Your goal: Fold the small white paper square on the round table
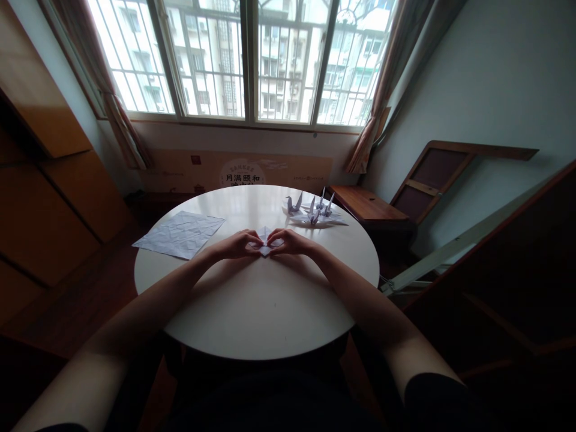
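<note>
A small folded piece of paper (265, 249), pale and pointed toward me, lies at the middle of the round white table (265, 312). My left hand (240, 245) pinches its left side, thumb and fingers curled together. From the right, my right hand (290, 242) grips it in the same way, so the two sets of fingertips nearly meet over its centre. The hands hide part of the folds. Several folded paper cranes (314, 211) stand grouped beyond my right hand. Left of my left hand lies a creased paper sheet (182, 233), spread flat.
A low wooden bench (366, 203) stands behind the table at the right, near a leaning wooden frame (434, 174). A long printed cardboard panel (189, 171) is below the window. Cabinets (49, 210) line the left side. A dark slanted panel (504, 288) is close on the right.
</note>
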Action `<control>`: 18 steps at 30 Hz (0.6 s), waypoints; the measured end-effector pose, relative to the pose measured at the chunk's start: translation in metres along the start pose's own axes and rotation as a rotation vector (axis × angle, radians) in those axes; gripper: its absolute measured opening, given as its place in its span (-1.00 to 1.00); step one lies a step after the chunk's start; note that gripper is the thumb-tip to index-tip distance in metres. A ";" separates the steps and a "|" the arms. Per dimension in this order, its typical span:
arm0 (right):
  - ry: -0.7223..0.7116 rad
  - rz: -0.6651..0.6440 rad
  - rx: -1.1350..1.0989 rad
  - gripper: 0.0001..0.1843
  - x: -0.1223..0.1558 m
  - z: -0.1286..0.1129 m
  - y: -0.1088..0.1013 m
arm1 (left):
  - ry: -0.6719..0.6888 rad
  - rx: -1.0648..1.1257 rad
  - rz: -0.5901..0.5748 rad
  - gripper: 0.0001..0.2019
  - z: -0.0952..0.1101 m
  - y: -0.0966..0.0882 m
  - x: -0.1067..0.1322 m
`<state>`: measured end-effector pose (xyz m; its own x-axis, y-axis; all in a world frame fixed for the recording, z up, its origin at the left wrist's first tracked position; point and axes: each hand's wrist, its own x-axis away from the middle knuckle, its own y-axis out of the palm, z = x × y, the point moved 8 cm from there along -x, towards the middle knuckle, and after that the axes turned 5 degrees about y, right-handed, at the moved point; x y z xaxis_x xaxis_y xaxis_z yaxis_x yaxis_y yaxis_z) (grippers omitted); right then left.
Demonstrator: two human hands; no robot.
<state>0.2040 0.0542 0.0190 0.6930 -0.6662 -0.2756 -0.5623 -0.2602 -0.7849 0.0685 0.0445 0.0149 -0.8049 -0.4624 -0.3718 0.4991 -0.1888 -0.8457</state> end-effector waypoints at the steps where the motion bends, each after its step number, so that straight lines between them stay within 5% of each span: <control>1: 0.002 -0.004 0.000 -0.61 0.000 0.000 0.000 | -0.002 -0.011 0.001 -0.66 0.001 -0.001 0.000; 18: 0.018 -0.029 0.010 -0.71 0.001 -0.003 0.000 | 0.057 0.013 -0.008 -0.69 0.010 -0.001 -0.001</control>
<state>0.2035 0.0513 0.0199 0.7007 -0.6710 -0.2425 -0.5374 -0.2728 -0.7980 0.0723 0.0365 0.0195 -0.8259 -0.4107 -0.3863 0.4960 -0.2035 -0.8442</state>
